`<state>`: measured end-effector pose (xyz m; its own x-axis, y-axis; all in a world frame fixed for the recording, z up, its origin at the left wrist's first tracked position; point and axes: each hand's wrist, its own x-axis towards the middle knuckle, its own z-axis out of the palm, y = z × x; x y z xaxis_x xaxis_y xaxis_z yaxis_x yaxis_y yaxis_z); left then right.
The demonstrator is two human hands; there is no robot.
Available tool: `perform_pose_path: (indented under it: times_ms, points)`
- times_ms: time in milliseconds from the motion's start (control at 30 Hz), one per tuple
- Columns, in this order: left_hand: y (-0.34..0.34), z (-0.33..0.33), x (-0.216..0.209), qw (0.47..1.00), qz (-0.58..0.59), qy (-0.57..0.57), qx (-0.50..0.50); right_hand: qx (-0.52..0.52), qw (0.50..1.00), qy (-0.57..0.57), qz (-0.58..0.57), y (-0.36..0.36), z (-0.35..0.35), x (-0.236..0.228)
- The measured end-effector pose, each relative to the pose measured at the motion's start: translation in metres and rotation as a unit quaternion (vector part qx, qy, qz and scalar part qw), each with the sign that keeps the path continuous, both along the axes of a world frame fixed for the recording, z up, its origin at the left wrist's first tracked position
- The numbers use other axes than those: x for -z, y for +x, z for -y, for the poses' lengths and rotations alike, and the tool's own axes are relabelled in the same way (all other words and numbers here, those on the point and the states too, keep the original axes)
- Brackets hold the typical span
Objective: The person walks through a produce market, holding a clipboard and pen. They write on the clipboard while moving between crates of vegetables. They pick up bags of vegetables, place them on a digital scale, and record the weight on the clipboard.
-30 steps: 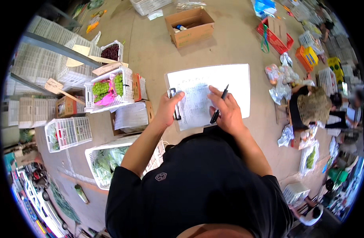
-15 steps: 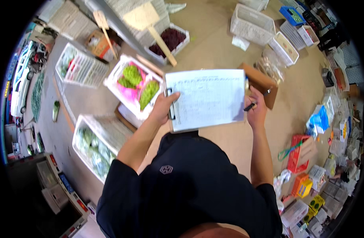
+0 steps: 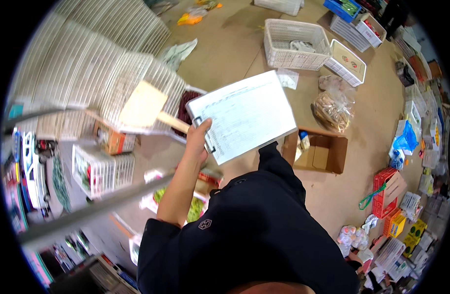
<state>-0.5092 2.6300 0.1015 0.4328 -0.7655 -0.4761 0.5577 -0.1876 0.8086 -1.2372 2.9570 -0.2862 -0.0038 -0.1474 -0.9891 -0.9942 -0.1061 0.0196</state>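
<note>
My left hand point(image 3: 197, 139) is closed on the clip end of a clipboard point(image 3: 209, 142), thumb over the top. The board carries a white sheet of paper point(image 3: 244, 115) with faint printed lines, and it tilts up toward the right. Just beyond the left hand, a pale wooden board on a stick point(image 3: 144, 105) stands beside a crate of dark red produce point(image 3: 187, 105), partly hidden by the clipboard. Below my left forearm, a crate of green produce point(image 3: 195, 208) shows in part. My right hand is out of the picture.
Tall stacks of white crates point(image 3: 92, 63) rise at the far left. A grey pole point(image 3: 87, 218) crosses the lower left. An open cardboard box point(image 3: 328, 153) and a clear bag of brown produce point(image 3: 333, 110) lie to the right, with a white crate point(image 3: 296, 46) beyond.
The clipboard has tilted counterclockwise with my left hand. My right hand, which held a black pen at the sheet's right edge, has left the picture. The view has shifted toward the stacked crates.
</note>
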Motion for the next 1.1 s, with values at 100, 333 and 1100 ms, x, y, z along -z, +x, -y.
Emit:
perform_pose_path:
  times_ms: [100, 333, 1100]
  points:
    - [0.037, 0.08, 0.045, 0.993, -0.099, 0.037, -0.047, 0.149, 0.988, -0.026, 0.016, 0.037, 0.105, 0.01]
    - [0.135, 0.236, 0.017, 0.979, -0.063, 0.019, -0.193, 0.617, 0.663, -0.293, 0.308, 0.314, 0.694, -0.142]
    - [0.531, 0.938, 0.108, 0.793, 0.562, 0.218, 0.09, 0.066, 0.982, -0.178, 0.002, 0.544, 1.095, -0.035]
